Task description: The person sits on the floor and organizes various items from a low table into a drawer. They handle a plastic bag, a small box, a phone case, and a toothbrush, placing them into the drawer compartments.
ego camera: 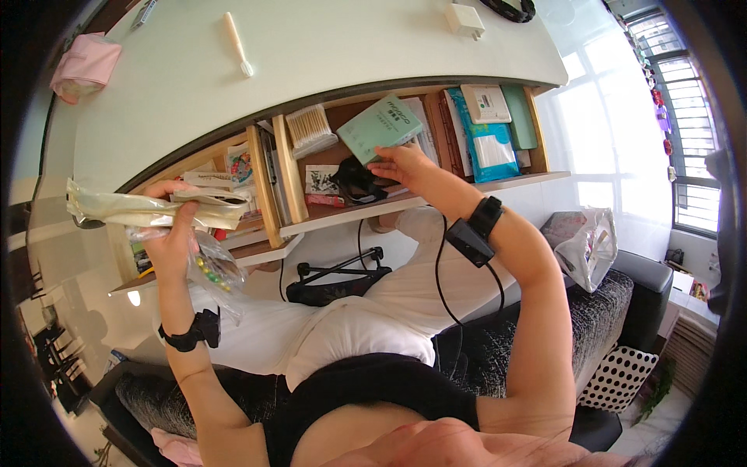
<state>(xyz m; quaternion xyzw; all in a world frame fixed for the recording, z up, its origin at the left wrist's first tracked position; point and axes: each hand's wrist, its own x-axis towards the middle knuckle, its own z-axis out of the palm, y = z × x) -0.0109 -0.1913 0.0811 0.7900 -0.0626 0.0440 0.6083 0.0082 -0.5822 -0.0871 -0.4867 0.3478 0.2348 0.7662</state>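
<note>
My left hand (168, 245) grips a long, flat pale plastic packet (125, 209) above the left drawer. Below that hand hangs a clear plastic bag (224, 262) with green and yellow beads in it; how it is held is partly hidden. The fingers of my right hand (402, 166) hold the lower corner of a pale green printed box (379, 125), tilted over the middle drawer section. Under and beside the box lie a black bundled item (356, 181) and a red packet (324, 200). A pack of cotton swabs (311, 128) sits to its left.
The open drawers (350, 215) run below a pale tabletop (350, 46). The right section holds a blue packet (496, 152) and a white box (485, 104). On the tabletop are a toothbrush (238, 46), a white charger plug (465, 22) and a pink pouch (87, 64).
</note>
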